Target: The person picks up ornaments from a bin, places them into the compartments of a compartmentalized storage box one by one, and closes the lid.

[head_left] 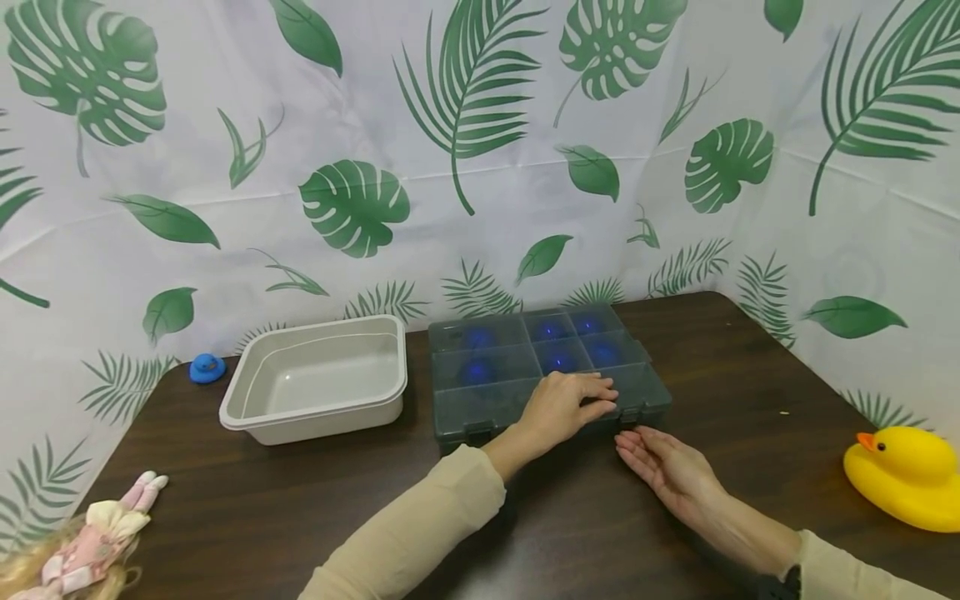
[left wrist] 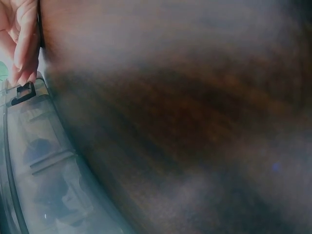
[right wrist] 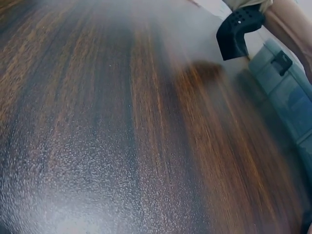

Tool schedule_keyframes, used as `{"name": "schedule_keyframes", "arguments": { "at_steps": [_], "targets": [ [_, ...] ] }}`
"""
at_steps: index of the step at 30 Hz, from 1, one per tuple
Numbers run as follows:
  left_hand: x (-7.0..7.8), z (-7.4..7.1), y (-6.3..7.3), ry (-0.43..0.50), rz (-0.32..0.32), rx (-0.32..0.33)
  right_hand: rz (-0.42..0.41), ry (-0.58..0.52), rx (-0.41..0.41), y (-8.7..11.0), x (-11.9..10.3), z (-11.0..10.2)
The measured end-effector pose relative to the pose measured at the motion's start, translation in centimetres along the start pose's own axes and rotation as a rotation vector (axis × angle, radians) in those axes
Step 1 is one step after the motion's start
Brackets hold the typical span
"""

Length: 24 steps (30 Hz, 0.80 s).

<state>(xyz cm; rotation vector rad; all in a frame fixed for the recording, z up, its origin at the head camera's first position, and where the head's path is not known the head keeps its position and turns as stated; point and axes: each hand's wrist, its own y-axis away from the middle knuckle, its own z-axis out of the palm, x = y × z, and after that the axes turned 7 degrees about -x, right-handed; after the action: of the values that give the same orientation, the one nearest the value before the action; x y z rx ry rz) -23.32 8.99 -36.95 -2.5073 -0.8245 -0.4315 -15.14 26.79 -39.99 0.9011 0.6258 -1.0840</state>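
A grey see-through compartment box [head_left: 487, 406] with its lid down stands at the back of the table, blue objects [head_left: 477, 371] showing blurred through the lid. My left hand [head_left: 564, 406] lies over the box's front right part, its fingers reaching toward the right front latch [head_left: 628, 415]. Just below that latch is my right hand [head_left: 671, 471], palm turned up and fingers nearly straight, fingertips at the box's front edge. The left wrist view shows the right hand's fingers [left wrist: 24, 44] right at a black latch [left wrist: 23, 92]. In the right wrist view the box's front [right wrist: 287, 97] appears at the right.
Left of the box stands a light grey plastic basin [head_left: 322, 417], with a small blue duck [head_left: 206, 368] beside it. A doll [head_left: 93, 542] lies at the left front. A large yellow duck [head_left: 907, 479] sits at the right edge. Leaf-patterned cloth [head_left: 360, 208] hangs behind the dark wooden table [head_left: 300, 508].
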Motion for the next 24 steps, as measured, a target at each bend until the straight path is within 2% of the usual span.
{"name": "schedule_keyframes", "arguments": {
  "at_steps": [15, 24],
  "targets": [
    [0.02, 0.12, 0.05, 0.001, 0.006, 0.002, 0.003, 0.07, 0.021, 0.41, 0.1, -0.41],
    [0.01, 0.14, 0.07, 0.004, 0.013, 0.016, -0.122, 0.121, 0.077, 0.13, 0.08, -0.21]
  ]
}}
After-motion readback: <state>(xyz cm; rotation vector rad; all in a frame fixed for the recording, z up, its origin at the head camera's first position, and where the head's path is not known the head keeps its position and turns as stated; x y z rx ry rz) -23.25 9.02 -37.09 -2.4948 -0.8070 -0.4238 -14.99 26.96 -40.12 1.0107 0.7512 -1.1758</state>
